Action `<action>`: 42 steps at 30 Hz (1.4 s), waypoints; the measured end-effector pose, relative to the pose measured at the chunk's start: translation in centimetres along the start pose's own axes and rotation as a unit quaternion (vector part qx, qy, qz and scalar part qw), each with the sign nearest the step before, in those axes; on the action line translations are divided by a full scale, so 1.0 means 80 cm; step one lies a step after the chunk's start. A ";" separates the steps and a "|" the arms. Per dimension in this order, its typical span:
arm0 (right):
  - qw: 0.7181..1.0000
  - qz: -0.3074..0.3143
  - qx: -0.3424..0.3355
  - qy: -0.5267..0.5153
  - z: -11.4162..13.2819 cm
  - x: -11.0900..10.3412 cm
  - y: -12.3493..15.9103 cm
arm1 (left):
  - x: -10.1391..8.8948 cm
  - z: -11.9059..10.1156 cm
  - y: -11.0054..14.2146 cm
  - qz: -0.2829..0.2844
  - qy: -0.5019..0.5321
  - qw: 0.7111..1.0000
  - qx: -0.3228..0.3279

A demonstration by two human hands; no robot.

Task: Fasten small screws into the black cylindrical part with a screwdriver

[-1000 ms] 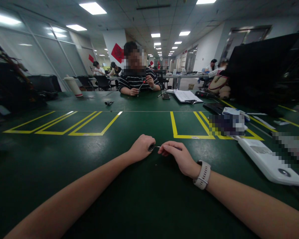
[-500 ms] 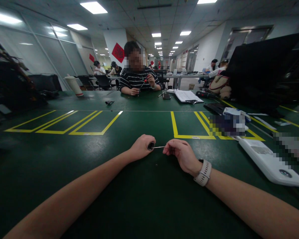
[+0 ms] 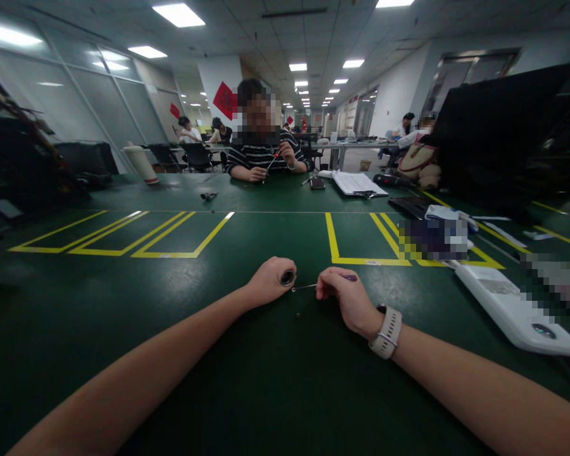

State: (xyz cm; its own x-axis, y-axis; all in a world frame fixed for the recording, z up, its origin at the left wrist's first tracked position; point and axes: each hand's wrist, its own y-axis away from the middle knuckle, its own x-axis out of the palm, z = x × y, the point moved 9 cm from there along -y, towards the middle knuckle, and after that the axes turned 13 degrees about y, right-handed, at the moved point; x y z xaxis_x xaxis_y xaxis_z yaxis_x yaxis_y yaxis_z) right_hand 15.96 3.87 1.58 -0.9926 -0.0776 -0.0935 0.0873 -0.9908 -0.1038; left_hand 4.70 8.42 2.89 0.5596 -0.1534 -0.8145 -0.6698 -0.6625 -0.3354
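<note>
My left hand (image 3: 268,280) rests on the green table (image 3: 180,297) with its fingers curled round a small dark round part (image 3: 287,277) that has a ring-like opening. My right hand (image 3: 344,294) lies just to the right, pinching a thin screwdriver (image 3: 306,287) with a purple handle end. Its metal tip points left and sits slightly below the round part, a short gap away. A tiny screw (image 3: 298,314) lies on the table below the two hands. A pale watch (image 3: 386,331) is on my right wrist.
Yellow tape boxes (image 3: 123,237) mark the table ahead. A white flat device (image 3: 513,307) lies at right, with papers (image 3: 356,182) and a phone (image 3: 316,183) farther back. A person in a striped shirt (image 3: 263,155) sits across, holding a red-tipped tool. A white cup (image 3: 140,163) stands back left.
The screwdriver tip has come out of the round part and dropped a little lower. My right hand has turned so the purple handle end shows. The left hand has barely moved.
</note>
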 end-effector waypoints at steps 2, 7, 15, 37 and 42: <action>1.000 -0.002 0.002 0.002 0.000 0.000 0.000 | 0.000 -0.001 0.000 0.002 0.001 1.000 0.004; 0.999 -0.005 0.008 0.045 -0.002 -0.001 -0.001 | -0.001 -0.001 -0.001 -0.002 -0.010 1.000 0.000; 0.994 -0.028 -0.016 0.104 0.000 -0.008 0.000 | 0.000 0.001 0.000 -0.001 -0.006 1.000 -0.007; 0.815 0.343 -0.258 0.388 0.042 0.090 0.112 | -0.055 0.023 0.027 -0.237 -0.039 0.953 -0.184; 0.777 0.380 -0.297 0.405 0.053 0.073 0.175 | -0.056 0.013 0.030 -0.239 0.032 0.950 -0.201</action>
State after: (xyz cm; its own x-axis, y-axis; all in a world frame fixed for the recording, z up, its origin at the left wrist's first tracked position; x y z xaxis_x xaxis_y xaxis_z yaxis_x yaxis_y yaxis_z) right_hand 11.03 -10.94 3.80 -0.2782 -0.2818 -0.9182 0.8842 -0.4487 -0.1302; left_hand 0.07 8.26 5.26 0.7902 0.1990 -0.5796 -0.0993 -0.8917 -0.4416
